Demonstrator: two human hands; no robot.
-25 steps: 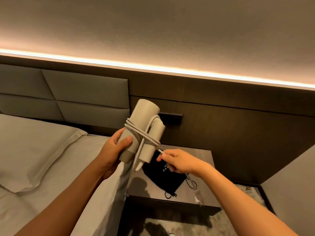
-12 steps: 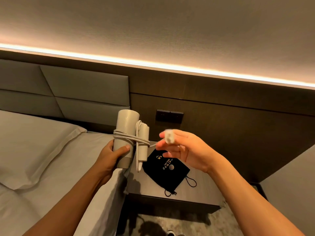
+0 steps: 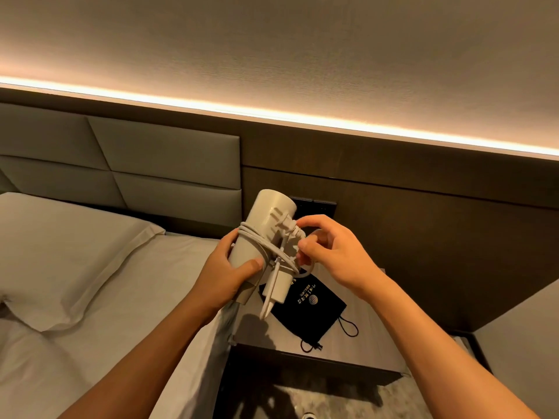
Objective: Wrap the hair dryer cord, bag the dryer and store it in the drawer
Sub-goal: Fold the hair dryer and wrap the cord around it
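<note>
While the left hand (image 3: pixel 225 272) grips the barrel of a pale folding hair dryer (image 3: pixel 266 234) at the centre of the frame, thumb pressed across its front, the right hand (image 3: pixel 331 255) closes its thumb and forefinger around the white plug (image 3: pixel 287 229) set against the barrel's upper side. Several turns of white cord (image 3: pixel 266 246) circle the barrel and the folded handle (image 3: pixel 279 285), and one loose loop bows out to the right beneath the right hand's fingers. A short stiff length of cord hangs below the handle toward the lower centre. The dryer is held tilted in the air, its open end pointing to the upper centre, above the near left corner of a dark wooden nightstand (image 3: pixel 372 355). On that nightstand, just below and right of the dryer, lies a flat black drawstring bag (image 3: pixel 314 313) with gold print, its cords trailing toward the front edge. A bed with a white pillow (image 3: pixel 66 255) fills the left of the frame, backed by a padded grey headboard (image 3: pixel 145 164). A dark switch panel (image 3: pixel 317 207) sits on the wood wall behind the dryer, under a glowing light strip (image 3: pixel 272 116) running across the upper frame. No drawer front can be made out clearly.
</note>
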